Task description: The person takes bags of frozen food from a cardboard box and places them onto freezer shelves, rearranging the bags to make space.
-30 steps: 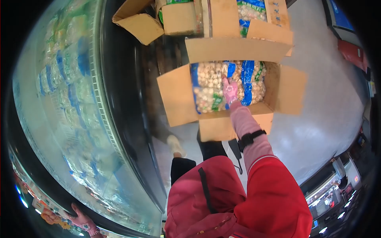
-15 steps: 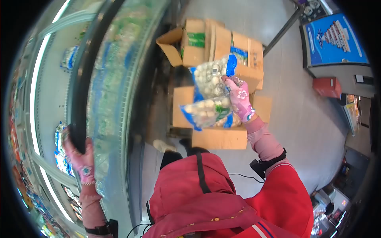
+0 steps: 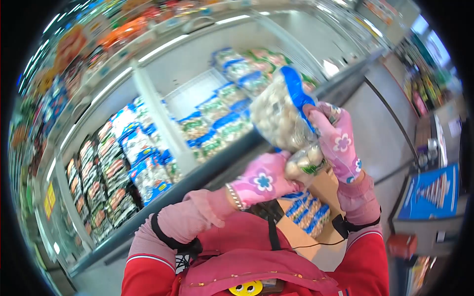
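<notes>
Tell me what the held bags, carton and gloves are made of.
Held bags: probably glossy plastic film, being see-through and shiny.
Carton: matt brown cardboard, judging by its stiff flaps.
Gloves: likely soft fabric, matt, with printed-looking flowers; blur hides any weave.

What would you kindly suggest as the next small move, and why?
Perhaps shift the blue-trimmed bag of pale balls over the display case: the right hand holds it near the case's rim, and other blue-marked bags lie inside.
</notes>
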